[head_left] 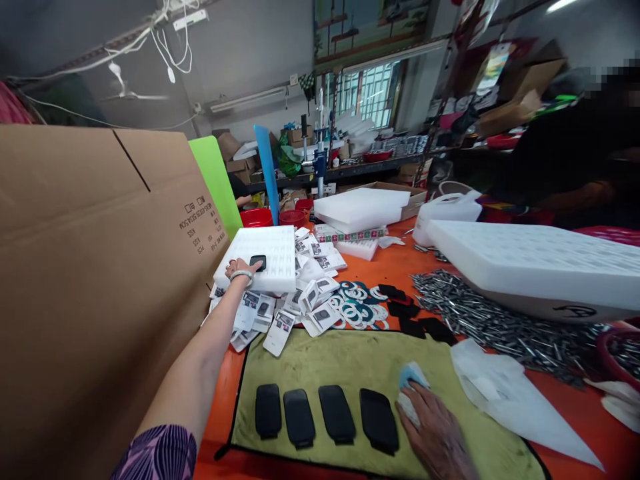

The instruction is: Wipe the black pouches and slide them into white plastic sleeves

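My left hand [243, 269] stretches out to a white foam block [277, 250] on the left. Its fingers close on the edge of a small black rectangular case [259, 262] over the block's top. Low on the right, my right hand [435, 427] is closed on a crumpled white and blue cloth [413, 377], close above an olive-green towel [310, 353]. Several flat black rounded cases [336, 413] lie in a row on this towel, just left of the right hand.
A tall cardboard box [90, 267] walls off the left side. Printed white cards [280, 331] and round rings [353, 313] are heaped behind the towel. At right, a foam slab [545, 257] sits above piled metal parts [500, 327]; a white sheet [505, 387] lies nearer. A person [565, 153] is beyond.
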`<state>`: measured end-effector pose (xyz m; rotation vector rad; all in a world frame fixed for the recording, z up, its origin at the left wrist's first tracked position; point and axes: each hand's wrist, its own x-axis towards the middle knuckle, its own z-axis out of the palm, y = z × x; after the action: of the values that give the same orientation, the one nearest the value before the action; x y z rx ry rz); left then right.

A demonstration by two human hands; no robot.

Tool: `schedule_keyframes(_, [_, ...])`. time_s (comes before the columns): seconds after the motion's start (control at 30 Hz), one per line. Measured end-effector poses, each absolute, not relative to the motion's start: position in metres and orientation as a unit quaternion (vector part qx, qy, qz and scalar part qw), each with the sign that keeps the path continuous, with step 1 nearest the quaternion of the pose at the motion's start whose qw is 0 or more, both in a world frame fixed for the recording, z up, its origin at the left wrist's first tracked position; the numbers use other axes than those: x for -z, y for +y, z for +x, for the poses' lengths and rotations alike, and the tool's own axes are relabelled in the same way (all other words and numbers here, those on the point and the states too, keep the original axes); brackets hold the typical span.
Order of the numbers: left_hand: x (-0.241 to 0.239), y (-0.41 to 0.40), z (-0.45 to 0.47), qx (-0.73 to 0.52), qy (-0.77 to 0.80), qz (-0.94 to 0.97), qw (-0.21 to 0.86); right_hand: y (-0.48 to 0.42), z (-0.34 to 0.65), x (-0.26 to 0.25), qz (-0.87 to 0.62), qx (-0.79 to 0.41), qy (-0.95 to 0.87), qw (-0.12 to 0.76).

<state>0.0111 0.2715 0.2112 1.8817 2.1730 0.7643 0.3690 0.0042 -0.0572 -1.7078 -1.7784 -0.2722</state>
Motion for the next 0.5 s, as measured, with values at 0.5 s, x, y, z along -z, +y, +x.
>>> schedule_keyframes(0.5, [-0.194,0.281,0.047,-0.431,0.673,0.546,0.252,0.004,0.366,0.048,-0.657,0.113,-0.642,0.379])
